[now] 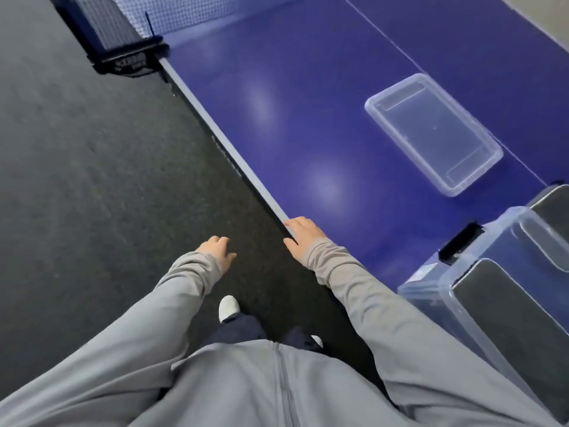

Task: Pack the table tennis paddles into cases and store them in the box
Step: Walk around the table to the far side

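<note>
The clear plastic box (480, 291) sits on the blue worktop (308, 118) at its near right, and two dark paddle cases stand on edge inside it, one case (505, 300) nearest me and a second case (554, 208) at the box's far end. A small black piece (462, 241) lies just beside the box's far-left corner; what it is I cannot tell. Beyond the box, well apart from it, the clear lid (431, 131) lies flat on the worktop. Left of the box, my right hand (303, 237) rests on the worktop's edge, fingers relaxed and close together, draped over the rim, holding nothing. Further left of the box, my left hand (217, 249) hangs over the dark floor (92, 180), fingers loosely curled, holding nothing. Far beyond the box, the net (129, 23) and its black clamp (129, 55) sit at the worktop's side edge. Below my grey sleeves, a white shoe (228, 308) shows on the floor.
</note>
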Action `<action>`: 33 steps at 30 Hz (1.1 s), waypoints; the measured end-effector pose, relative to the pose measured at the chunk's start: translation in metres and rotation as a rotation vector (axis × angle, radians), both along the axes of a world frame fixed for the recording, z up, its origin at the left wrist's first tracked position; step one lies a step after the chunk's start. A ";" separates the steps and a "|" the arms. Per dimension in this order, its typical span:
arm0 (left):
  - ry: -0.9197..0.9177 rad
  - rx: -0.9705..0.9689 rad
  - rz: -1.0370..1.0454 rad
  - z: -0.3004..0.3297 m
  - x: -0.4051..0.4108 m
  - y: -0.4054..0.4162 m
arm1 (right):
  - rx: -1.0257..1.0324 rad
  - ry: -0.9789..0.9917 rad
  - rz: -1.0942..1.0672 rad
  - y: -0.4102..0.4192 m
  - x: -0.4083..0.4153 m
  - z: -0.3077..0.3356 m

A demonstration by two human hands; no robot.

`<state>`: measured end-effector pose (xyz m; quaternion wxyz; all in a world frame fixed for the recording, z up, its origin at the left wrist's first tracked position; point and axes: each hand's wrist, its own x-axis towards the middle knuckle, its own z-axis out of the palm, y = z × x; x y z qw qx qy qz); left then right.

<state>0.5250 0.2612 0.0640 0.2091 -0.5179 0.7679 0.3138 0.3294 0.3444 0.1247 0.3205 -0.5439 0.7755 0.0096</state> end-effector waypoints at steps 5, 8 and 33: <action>-0.103 0.072 0.138 -0.023 0.092 -0.021 | 0.289 0.077 0.167 -0.037 0.066 -0.041; -0.140 0.117 0.220 -0.032 0.137 -0.027 | 0.372 0.112 0.246 -0.058 0.091 -0.051; -0.118 0.104 0.591 -0.009 0.218 -0.279 | 0.376 0.005 0.438 -0.403 0.165 -0.074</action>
